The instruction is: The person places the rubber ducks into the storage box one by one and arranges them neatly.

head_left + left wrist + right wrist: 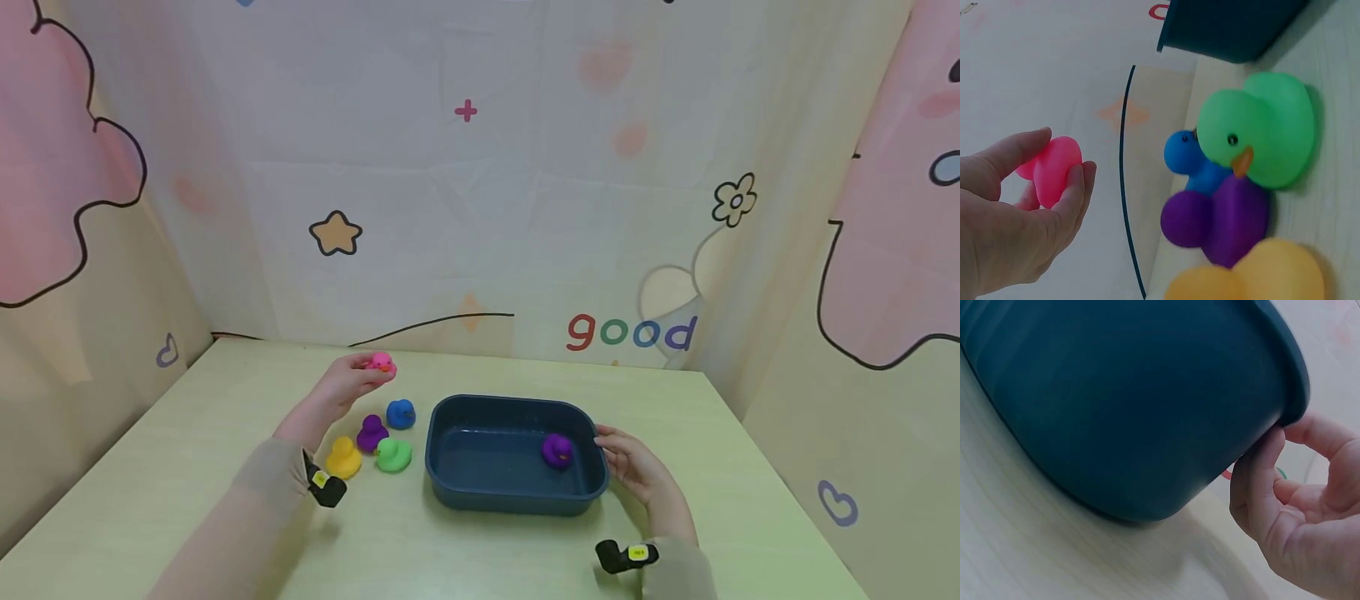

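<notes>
Left hand [347, 385] pinches pink rubber duck [383, 364] between thumb and fingers, left of dark-blue rectangular tub [517, 502], whose long axis runs left-right. Right hand [637, 471] nearer tub: bent fingers touch right rim; grip unclear.

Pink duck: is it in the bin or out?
Out: in the head view, the left hand holds the pink duck left of the bin.
</notes>
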Available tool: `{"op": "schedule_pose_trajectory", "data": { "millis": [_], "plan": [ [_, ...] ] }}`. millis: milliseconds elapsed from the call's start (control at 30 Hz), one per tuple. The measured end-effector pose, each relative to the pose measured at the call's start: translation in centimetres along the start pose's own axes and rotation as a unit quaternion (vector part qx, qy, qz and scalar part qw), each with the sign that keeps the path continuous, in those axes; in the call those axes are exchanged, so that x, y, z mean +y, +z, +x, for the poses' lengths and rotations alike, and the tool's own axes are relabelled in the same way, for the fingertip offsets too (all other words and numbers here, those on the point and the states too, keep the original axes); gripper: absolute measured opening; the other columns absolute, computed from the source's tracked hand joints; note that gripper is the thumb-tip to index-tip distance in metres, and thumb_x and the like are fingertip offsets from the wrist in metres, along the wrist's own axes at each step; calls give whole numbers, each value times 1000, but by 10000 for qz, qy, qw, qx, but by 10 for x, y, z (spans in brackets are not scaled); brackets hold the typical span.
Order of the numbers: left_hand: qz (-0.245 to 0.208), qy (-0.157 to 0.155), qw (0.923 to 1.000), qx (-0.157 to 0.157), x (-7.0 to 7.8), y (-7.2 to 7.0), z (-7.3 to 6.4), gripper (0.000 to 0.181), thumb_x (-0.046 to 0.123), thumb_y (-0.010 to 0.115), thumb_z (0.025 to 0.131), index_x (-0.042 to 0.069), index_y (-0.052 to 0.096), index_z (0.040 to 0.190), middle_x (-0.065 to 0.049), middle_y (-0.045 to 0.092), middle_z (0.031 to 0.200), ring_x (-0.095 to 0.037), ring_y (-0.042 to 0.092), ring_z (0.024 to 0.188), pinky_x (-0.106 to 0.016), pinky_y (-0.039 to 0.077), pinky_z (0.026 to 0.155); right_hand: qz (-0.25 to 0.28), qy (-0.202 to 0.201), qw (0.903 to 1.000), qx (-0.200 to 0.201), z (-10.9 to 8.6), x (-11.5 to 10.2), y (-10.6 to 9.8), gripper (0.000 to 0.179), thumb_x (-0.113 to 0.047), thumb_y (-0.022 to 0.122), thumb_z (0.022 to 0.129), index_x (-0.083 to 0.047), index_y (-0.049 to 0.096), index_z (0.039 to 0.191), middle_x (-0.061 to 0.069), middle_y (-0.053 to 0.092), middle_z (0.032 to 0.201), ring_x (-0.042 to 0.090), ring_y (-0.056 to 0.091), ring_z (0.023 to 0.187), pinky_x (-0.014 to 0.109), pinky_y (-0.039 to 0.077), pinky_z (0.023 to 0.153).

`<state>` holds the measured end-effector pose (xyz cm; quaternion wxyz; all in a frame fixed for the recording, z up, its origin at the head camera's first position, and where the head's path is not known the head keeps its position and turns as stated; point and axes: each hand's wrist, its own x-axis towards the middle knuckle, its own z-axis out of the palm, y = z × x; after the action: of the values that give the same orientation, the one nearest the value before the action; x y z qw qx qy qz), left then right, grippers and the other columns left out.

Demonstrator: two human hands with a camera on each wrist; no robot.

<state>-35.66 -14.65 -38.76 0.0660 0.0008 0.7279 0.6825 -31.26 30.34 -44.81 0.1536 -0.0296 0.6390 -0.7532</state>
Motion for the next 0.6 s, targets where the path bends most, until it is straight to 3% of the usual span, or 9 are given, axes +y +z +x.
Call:
{"op": "schedule_pose_trajectory", "data": {
  "millis": [167, 400, 600],
  "plan": [
    [-378, 64, 9992, -134, 12, 30, 6, 61, 3, 59, 95, -7, 30, 148, -28, 40, 145, -37, 48, 131, -38, 37, 111, 25, -8, 10000, 9, 0, 1, -1, 43, -6, 41, 101, 6, 27, 140, -11, 67, 95, -3, 65, 81, 13, 53, 74],
    [-736, 257, 9960, -444, 24, 80, 10, 54, -4, 61, 92, -8, 41, 142, -24, 48, 134, -20, 61, 107, -37, 43, 107, -51, -79, 9999, -106, 1, 3, -1, 41, -5, 40, 101, 6, 28, 138, -12, 66, 97, -3, 65, 84, 14, 53, 76],
    [-903, 346, 9929, -687, 29, 124, 9, 50, -5, 62, 91, -7, 47, 138, -23, 50, 131, -27, 60, 112, -38, 45, 105, -41, -90, 9999, -92, 1, 2, -1, 44, -6, 40, 100, 7, 26, 140, -13, 66, 97, -4, 64, 85, 14, 52, 76]
  ]
}}
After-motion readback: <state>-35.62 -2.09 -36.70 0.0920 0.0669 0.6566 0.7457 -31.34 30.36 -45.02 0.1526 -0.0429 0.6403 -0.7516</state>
